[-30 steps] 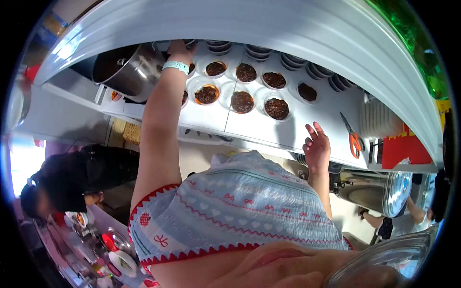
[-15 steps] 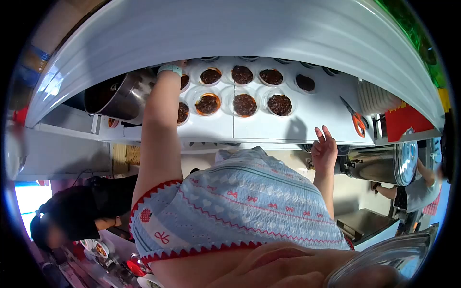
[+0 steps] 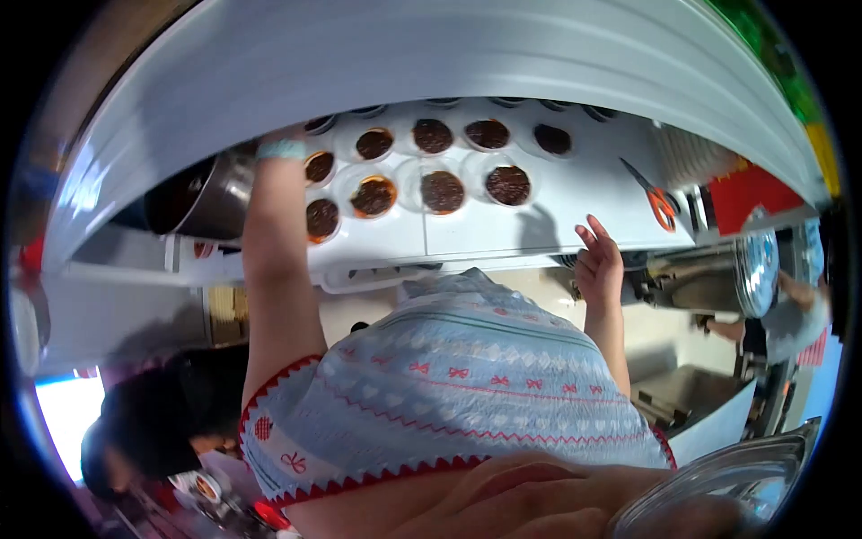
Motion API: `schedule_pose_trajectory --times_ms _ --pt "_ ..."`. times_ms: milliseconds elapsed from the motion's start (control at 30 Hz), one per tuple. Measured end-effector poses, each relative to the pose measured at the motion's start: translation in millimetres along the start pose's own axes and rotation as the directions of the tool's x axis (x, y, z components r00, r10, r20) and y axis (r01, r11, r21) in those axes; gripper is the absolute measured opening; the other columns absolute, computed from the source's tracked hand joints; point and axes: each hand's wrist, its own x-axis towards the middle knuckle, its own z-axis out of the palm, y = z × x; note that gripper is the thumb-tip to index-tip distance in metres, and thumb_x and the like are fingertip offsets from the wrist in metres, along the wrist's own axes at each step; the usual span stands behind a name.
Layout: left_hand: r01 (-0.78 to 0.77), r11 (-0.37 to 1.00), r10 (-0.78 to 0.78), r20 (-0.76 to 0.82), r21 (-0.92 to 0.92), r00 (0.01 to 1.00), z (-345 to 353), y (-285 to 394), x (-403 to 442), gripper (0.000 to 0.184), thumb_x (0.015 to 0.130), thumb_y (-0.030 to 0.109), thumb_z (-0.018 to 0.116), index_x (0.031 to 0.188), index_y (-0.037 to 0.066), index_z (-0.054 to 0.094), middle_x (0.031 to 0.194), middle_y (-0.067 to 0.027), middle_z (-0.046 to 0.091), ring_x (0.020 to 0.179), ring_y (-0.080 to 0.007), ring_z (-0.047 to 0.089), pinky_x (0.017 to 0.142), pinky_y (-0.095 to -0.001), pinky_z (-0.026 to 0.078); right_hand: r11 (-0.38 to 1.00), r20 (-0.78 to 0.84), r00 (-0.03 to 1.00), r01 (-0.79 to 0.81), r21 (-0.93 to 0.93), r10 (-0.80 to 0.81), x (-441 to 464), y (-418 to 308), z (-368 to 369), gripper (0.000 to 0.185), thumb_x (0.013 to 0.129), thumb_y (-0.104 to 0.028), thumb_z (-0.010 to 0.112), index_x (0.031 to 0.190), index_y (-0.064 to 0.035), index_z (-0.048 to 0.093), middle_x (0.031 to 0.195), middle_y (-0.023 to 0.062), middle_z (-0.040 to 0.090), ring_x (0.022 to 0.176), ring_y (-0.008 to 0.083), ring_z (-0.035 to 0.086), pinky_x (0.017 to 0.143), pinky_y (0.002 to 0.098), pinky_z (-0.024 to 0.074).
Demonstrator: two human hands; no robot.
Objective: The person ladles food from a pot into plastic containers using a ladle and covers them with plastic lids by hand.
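Observation:
On the white table stand two visible rows of round clear plastic bowls (image 3: 442,192) filled with something dark brown, some with orange showing at the rim. My left arm stretches to the far left of the rows, between the nearest bowl (image 3: 321,218) and a tilted steel pot (image 3: 214,193). Only the wrist, with its pale green band, and a blurred bit of my left hand (image 3: 282,134) show; the shelf edge hides its fingers. My right hand (image 3: 599,259) hovers at the table's front edge, palm partly turned up, fingers loosely apart with nothing in them.
Orange-handled scissors (image 3: 657,199) lie at the right, beside a stack of pale containers (image 3: 696,157) and a red item (image 3: 754,199). A curved white shelf (image 3: 422,54) overhangs the table's back. Other people are at the lower left (image 3: 171,409) and right (image 3: 790,319).
My left hand has moved left, toward the pot, uncovering more of the left-hand bowls. My right hand stays nearly still with its fingers apart. The whole view has shifted slightly.

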Motion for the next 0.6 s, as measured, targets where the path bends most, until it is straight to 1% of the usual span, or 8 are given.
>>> schedule_pose_trajectory --times_ms 133,267,300,367,400,467,533,600 --pt "-0.387 0.919 0.394 0.24 -0.077 0.887 12.3 75.3 -94.0 0.047 0.093 0.031 0.056 0.128 0.001 0.047 0.126 -0.021 0.049 0.118 -0.0413 0.049 0.104 -0.056 0.036 0.994 0.0 0.995 0.1 -0.03 -0.1 -22.0 6.2 -23.0 0.037 0.099 -0.038 0.044 0.125 -0.0134 0.054 0.103 0.0028 0.066 0.051 0.0035 0.033 0.046 0.0187 0.0289" --pt "-0.672 0.614 0.788 0.367 -0.413 0.494 26.7 89.8 -163.8 0.047 0.093 0.031 0.056 0.127 0.0 0.049 0.125 -0.0214 0.05 0.118 -0.0417 0.048 0.106 -0.0556 0.035 0.983 -0.053 0.984 0.167 -0.079 -0.171 -55.9 30.2 -48.4 0.026 0.094 -0.03 0.051 0.111 -0.0138 0.062 0.09 -0.003 0.064 0.054 0.0042 0.038 0.047 0.0199 0.0313" --pt "-0.588 0.564 0.825 0.36 -0.579 0.436 48.4 86.2 -188.3 0.047 0.093 0.031 0.056 0.126 -0.001 0.049 0.125 -0.0215 0.05 0.118 -0.0418 0.048 0.106 -0.0555 0.035 0.988 -0.165 0.974 0.152 -0.032 -0.155 -62.6 24.7 -67.0 0.022 0.093 -0.027 0.052 0.104 -0.0137 0.065 0.086 -0.0034 0.062 0.055 0.0045 0.04 0.047 0.0205 0.0323" --pt "-0.131 0.62 0.687 0.455 -0.773 0.567 56.2 86.9 -237.6 0.023 0.09 0.02 0.053 0.101 0.0 0.056 0.1 -0.0197 0.055 0.086 -0.0345 0.057 0.081 -0.0444 0.05 0.962 -0.216 0.939 0.249 -0.112 -0.269 -88.7 34.8 -77.7 0.018 0.091 -0.027 0.055 0.095 -0.0138 0.067 0.08 -0.0039 0.06 0.055 0.0055 0.041 0.047 0.0221 0.0333" --pt "0.217 0.515 0.795 0.557 -0.829 0.24 66.0 99.9 -264.2 0.016 0.088 0.014 0.052 0.093 -0.001 0.056 0.092 -0.0186 0.056 0.074 -0.0305 0.058 0.07 -0.0393 0.053 0.944 -0.238 0.915 0.3 -0.141 -0.326 -107.2 39.0 -89.6 0.018 0.091 -0.028 0.055 0.093 -0.0139 0.067 0.078 -0.004 0.059 0.055 0.0059 0.042 0.047 0.0228 0.0342" --pt "0.182 0.748 0.63 0.769 -0.638 0.105 61.7 122.6 -315.7 0.013 0.079 0.005 0.047 0.085 -0.002 0.057 0.084 -0.0165 0.055 0.061 -0.0242 0.053 0.057 -0.0311 0.049 0.935 -0.267 0.896 0.344 -0.082 -0.353 -139.8 64.1 -109.9 0.02 0.091 -0.03 0.055 0.091 -0.0134 0.066 0.078 -0.0037 0.06 0.056 0.0068 0.044 0.048 0.0242 0.0364" --pt "0.317 0.848 0.484 0.865 -0.425 -0.133 133.6 110.9 -324.2 0.02 0.066 -0.003 0.042 0.078 -0.004 0.058 0.076 -0.0146 0.055 0.064 -0.0248 0.054 0.059 -0.0301 0.047 0.944 -0.437 0.839 0.318 -0.089 -0.324 -132.7 53.6 -145.2 0.021 0.093 -0.029 0.052 0.09 -0.0125 0.065 0.08 -0.0033 0.061 0.063 0.0083 0.051 0.054 0.0257 0.0445" --pt "0.37 0.869 0.436 0.86 -0.327 -0.264 152.6 121.0 -363.9 0.024 0.063 -0.005 0.039 0.077 -0.004 0.059 0.074 -0.0144 0.056 0.064 -0.0239 0.054 0.058 -0.0309 0.046 0.872 -0.571 0.69 0.48 -0.099 -0.445 -156.8 76.1 -198.2 0.02 0.092 -0.026 0.054 0.093 -0.0092 0.065 0.081 0.0011 0.062 0.062 0.0103 0.054 0.055 0.0272 0.0469"
